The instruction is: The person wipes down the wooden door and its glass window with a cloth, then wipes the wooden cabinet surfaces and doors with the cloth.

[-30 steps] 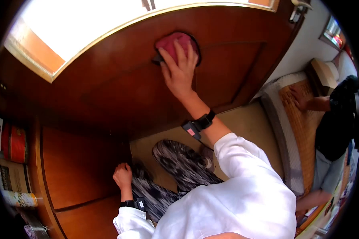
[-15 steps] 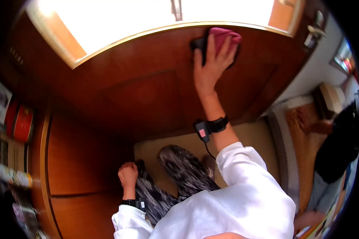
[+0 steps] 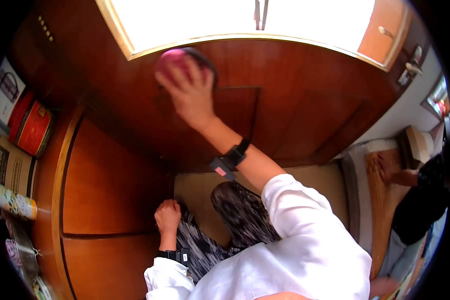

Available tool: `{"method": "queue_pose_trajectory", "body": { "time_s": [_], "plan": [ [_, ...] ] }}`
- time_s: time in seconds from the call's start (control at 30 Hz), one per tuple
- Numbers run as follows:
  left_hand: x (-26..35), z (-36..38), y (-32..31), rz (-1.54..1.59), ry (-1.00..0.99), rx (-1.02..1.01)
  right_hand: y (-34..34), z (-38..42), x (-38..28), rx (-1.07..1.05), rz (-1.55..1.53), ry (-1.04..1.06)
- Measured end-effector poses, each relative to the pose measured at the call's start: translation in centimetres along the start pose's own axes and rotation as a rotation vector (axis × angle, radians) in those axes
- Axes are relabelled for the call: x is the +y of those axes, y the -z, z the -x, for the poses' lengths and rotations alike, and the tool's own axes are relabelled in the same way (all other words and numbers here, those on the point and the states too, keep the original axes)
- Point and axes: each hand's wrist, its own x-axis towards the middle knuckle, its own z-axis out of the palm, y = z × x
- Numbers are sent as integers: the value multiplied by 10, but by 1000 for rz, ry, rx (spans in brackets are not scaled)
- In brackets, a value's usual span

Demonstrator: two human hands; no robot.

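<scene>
A pink and dark cloth (image 3: 171,64) is pressed against the brown wooden door (image 3: 305,107), just below its window frame. My right hand (image 3: 190,95) lies over the cloth with its fingers spread across it; motion blurs both a little. Low down beside the wooden cabinet, my left hand (image 3: 168,216) is curled into a fist next to my knee. Nothing shows in that fist. Each of my wrists wears a black strap with a small device.
The door handle (image 3: 411,69) is at the upper right. On the left, a red tin (image 3: 32,127) and cardboard box (image 3: 12,165) stand on the wooden cabinet (image 3: 110,190). At the right, another person's hand (image 3: 385,167) rests on a woven mat (image 3: 377,200).
My right hand has swept the cloth leftward across the door, from below the window's middle to near its left corner. My left hand stays closed by my knee. The view has shifted slightly.
</scene>
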Motion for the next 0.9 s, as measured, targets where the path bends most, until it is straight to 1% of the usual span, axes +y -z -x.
{"method": "queue_pose_trajectory", "body": {
  "time_s": [0.07,0.1,0.17,0.2,0.27,0.33,0.37,0.43,0.47,0.5,0.57,0.6,0.67,0.73,0.8,0.83,0.9],
  "plan": [
    [1,-1,0,31,0,3,5,0,-2,-139,-97,171],
    [0,-1,-2,-9,-5,0,10,-1,4,-137,-86,165],
    [-1,2,-3,-55,-19,-6,26,-5,22,-239,-170,271],
    [-1,2,-2,-67,-24,-5,34,-5,34,-235,-165,265],
    [0,-1,-3,-81,-36,2,55,-3,63,-158,-52,229],
    [-1,2,-4,-103,-37,-24,79,-1,92,-116,106,157],
    [-1,3,-4,-114,-24,-19,88,-1,106,-67,80,108],
    [-2,2,-4,-114,-66,-22,111,6,130,-9,168,0],
    [-4,4,-5,-125,-57,-20,122,9,141,-5,169,-64],
    [-4,3,-6,-137,-62,-18,132,14,151,4,240,-111],
    [-3,3,-7,-153,-69,-21,142,24,174,91,253,-186],
    [-4,3,-7,-163,-68,-20,145,29,186,90,253,-194],
    [-4,3,-7,-175,-76,-34,151,39,203,222,319,-334],
    [-5,3,-7,-149,-69,-16,154,51,215,217,334,-397],
    [-3,3,-4,-145,-67,-32,149,58,218,378,195,-497],
    [-1,2,-3,-140,-55,-27,147,65,216,362,222,-528],
    [-3,4,-4,-159,-62,-44,130,86,201,374,81,-659]
  ]
}}
